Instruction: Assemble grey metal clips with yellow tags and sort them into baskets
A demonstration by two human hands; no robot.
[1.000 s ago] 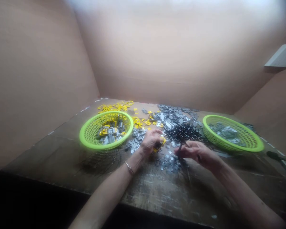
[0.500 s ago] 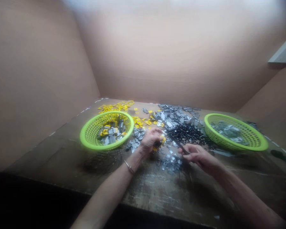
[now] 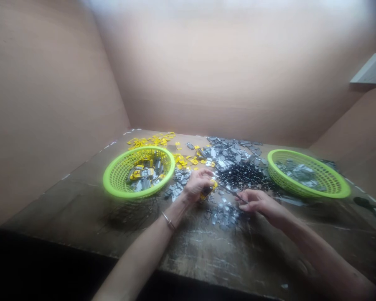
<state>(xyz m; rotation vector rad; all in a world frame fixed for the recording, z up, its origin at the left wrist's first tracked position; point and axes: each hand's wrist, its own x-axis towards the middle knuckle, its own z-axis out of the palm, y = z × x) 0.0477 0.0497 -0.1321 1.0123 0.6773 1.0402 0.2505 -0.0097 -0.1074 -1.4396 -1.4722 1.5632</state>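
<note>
Two bare hands worked over the table (image 3: 194, 253) in the head view. The left hand (image 3: 197, 184) had its fingers curled tight about a yellow-and-black piece (image 3: 207, 190). From there the right hand (image 3: 254, 201) lay toward four o'clock, thumb and fingers pinched on a thin dark tool (image 3: 235, 194) aimed at the piece; whether the two touched could not be told. Silver bits (image 3: 224, 214) lay at five o'clock, a black heap (image 3: 242, 174) near three. The step looked like tool work on the held piece; the next move seemed to call for steady holding and fine aim.
</note>
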